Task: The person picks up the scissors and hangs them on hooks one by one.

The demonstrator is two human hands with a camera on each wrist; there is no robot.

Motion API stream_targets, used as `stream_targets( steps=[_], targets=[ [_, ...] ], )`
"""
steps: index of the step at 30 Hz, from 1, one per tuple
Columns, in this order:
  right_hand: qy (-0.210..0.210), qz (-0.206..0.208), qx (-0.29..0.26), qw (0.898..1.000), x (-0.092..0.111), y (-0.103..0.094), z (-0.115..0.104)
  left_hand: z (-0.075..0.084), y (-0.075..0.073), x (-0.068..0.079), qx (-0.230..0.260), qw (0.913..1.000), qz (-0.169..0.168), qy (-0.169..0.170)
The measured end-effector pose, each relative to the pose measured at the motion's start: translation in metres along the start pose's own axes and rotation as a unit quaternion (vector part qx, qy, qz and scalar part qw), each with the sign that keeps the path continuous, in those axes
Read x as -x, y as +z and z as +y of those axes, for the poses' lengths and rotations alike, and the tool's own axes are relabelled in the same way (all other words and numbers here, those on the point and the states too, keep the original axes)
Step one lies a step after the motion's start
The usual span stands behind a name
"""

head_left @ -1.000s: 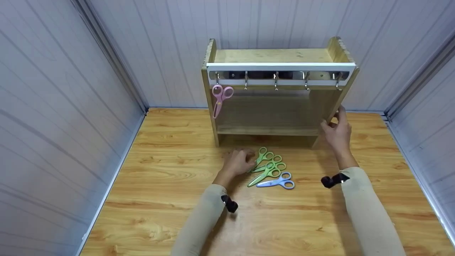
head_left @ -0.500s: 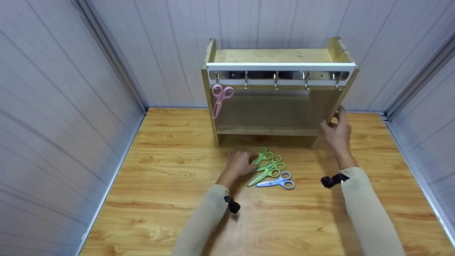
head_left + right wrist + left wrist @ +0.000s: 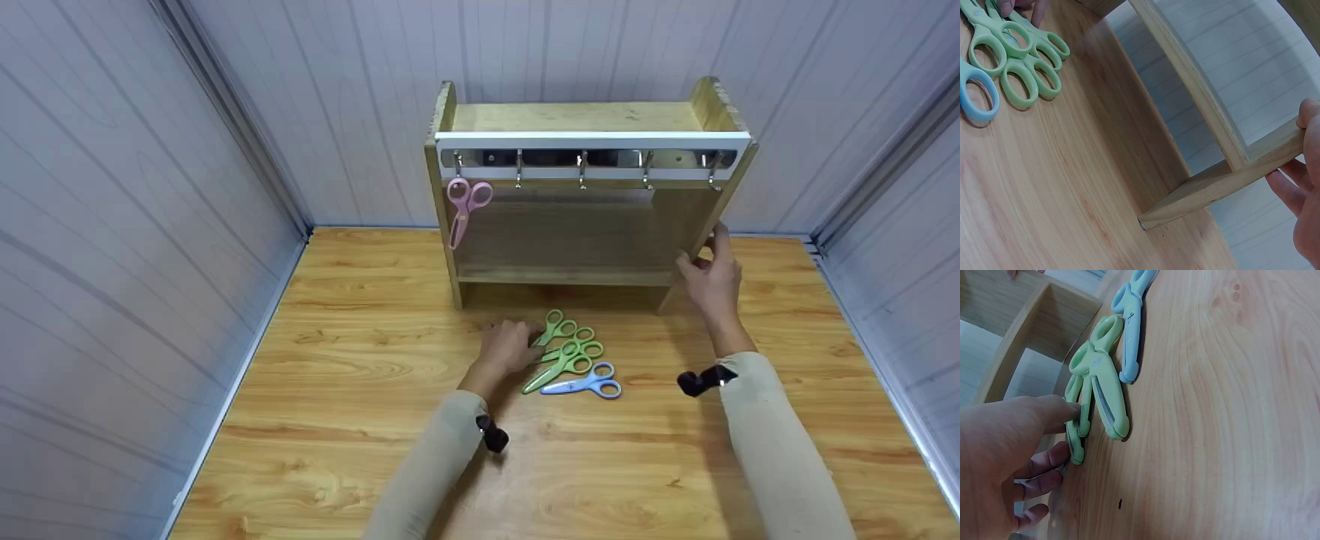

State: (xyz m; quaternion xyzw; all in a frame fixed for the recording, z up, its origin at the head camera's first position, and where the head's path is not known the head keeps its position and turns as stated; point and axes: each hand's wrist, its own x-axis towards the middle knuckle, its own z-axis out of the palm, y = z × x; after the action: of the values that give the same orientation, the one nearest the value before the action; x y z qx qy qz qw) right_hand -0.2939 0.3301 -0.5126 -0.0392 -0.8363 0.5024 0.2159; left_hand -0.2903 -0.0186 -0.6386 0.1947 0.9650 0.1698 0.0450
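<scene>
Your left hand (image 3: 504, 349), just below the centre of the head view, pinches the farthest pair of green plastic scissors (image 3: 553, 330) near its blade end; the fingertips are partly hidden. That pair lies on the wood-grained desk (image 3: 600, 465), its ring handles pointing to the upper right. Beside it, a second green pair (image 3: 589, 349) and a third green pair (image 3: 556, 370) lie overlapping, with the light-blue plastic scissors (image 3: 574, 386) just below them in the frame.

Your right hand (image 3: 712, 285), right of centre, grips the side panel of the pale wooden shelf (image 3: 570, 116). Along the shelf's upper front runs a white rail (image 3: 551, 140) with five metal hooks; pink plastic scissors (image 3: 460, 219) hang from the leftmost one.
</scene>
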Motion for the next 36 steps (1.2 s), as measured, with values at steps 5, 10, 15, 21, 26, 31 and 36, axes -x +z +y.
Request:
stream_targets(
  steps=[5,10,15,21,26,31,36],
  targets=[
    [-0.005,0.003,-0.003,1.0,0.0,0.001,0.001,0.0,0.003,0.0,-0.012,0.9998,0.009,0.009],
    [-0.007,0.003,0.006,1.0,0.001,0.0,0.0,0.0,0.002,0.0,-0.006,0.9999,-0.001,0.008],
    [-0.005,0.0,0.004,1.0,0.001,0.0,0.0,0.0,0.001,-0.001,0.005,0.9999,-0.012,0.006],
    [-0.007,-0.001,-0.001,1.0,0.0,0.001,0.002,-0.002,0.002,-0.001,0.02,0.9997,-0.013,0.007],
    [-0.008,-0.006,0.004,1.0,0.0,0.001,0.002,-0.005,0.003,-0.001,0.04,0.9991,-0.006,0.013],
    [-0.004,-0.005,-0.007,1.0,0.0,0.001,0.002,-0.008,0.005,0.0,0.065,0.9974,0.012,0.028],
    [-0.004,0.0,-0.003,1.0,0.0,0.001,0.003,-0.01,0.006,0.001,0.065,0.9971,0.016,0.037]
  ],
)
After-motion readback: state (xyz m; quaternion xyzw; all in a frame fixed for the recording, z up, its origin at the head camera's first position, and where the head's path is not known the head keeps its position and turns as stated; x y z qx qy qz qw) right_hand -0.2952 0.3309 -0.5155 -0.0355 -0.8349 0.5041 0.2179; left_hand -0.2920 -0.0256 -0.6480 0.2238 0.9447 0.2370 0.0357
